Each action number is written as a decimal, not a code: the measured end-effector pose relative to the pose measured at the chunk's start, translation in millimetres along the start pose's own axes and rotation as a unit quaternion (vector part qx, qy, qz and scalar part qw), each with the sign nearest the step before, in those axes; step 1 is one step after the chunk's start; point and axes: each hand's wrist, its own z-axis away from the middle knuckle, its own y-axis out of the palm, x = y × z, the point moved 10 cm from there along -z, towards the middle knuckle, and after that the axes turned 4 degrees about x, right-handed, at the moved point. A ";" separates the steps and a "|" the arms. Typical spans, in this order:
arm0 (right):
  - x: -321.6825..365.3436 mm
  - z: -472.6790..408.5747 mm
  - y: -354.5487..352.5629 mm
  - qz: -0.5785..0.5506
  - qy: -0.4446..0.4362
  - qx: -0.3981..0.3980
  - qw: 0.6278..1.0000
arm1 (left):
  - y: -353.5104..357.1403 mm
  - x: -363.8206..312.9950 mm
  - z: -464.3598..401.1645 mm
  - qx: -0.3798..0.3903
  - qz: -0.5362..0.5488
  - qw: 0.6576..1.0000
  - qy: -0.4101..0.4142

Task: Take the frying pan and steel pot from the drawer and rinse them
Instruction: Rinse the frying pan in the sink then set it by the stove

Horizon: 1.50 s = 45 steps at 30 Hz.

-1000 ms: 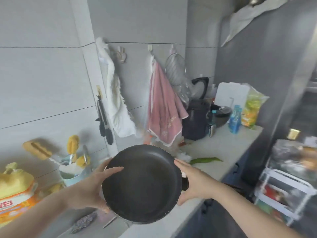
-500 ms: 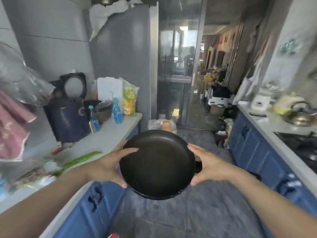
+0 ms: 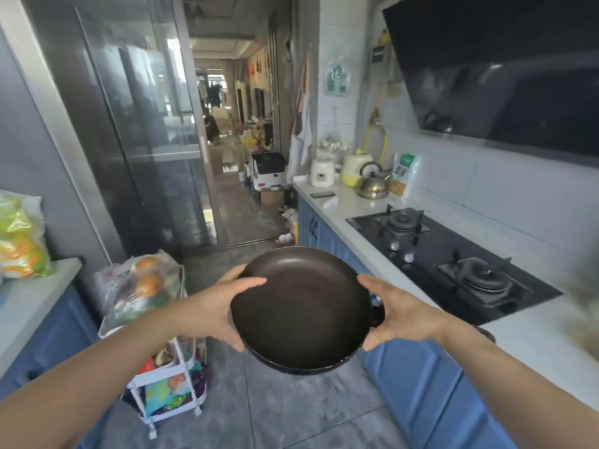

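Counter (image 3: 363,202): white top on blue cabinets, running along the side of the right hand, beyond and beside it.
Range hood (image 3: 505,69): dark panel on the wall, high above the right hand.
Gas hob (image 3: 453,254): black, two burners, set in the counter just past the right hand.
Trolley (image 3: 168,377): white tiered cart with bagged fruit on top, below and outside the left hand.
Frying pan (image 3: 301,309): dark, round, held in the air over the floor between both hands, its inside tilted toward the camera.
Left hand (image 3: 210,306): clamped on the pan's left rim, thumb over the edge, fingers underneath.
Right hand (image 3: 402,312): gripping the pan's right rim at the handle stub, thumb on top.
Kettle (image 3: 372,184): steel, on the counter far beyond the right hand.
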 end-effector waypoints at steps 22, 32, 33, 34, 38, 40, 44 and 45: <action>-216.5 -169.2 -219.9 -0.002 0.137 -0.123 0.983 | -44.2 -12.5 -453.0 0.126 -0.064 0.979 0.148; -299.2 -300.3 -294.9 -0.017 0.136 -0.104 0.985 | -62.6 27.7 -605.6 0.129 -0.053 0.981 0.134; -306.8 -313.4 -299.6 -0.018 0.137 -0.102 0.985 | -64.6 31.0 -616.3 0.133 -0.056 0.980 0.136; -312.7 -326.0 -304.1 -0.018 0.137 -0.100 0.985 | -66.8 35.0 -626.8 0.134 -0.059 0.980 0.135; -330.8 -370.8 -316.0 -0.017 0.138 -0.104 0.985 | -71.8 59.9 -670.3 0.148 -0.070 0.980 0.109; -339.0 -390.0 -320.3 -0.021 0.137 -0.115 0.984 | -71.4 74.4 -695.1 0.159 -0.075 0.979 0.104; -358.1 -427.7 -328.5 -0.023 0.154 -0.135 0.979 | -71.5 109.4 -752.8 0.174 -0.092 0.976 0.091; -362.8 -437.8 -330.1 -0.022 0.160 -0.143 0.976 | -72.4 117.6 -768.0 0.180 -0.101 0.974 0.091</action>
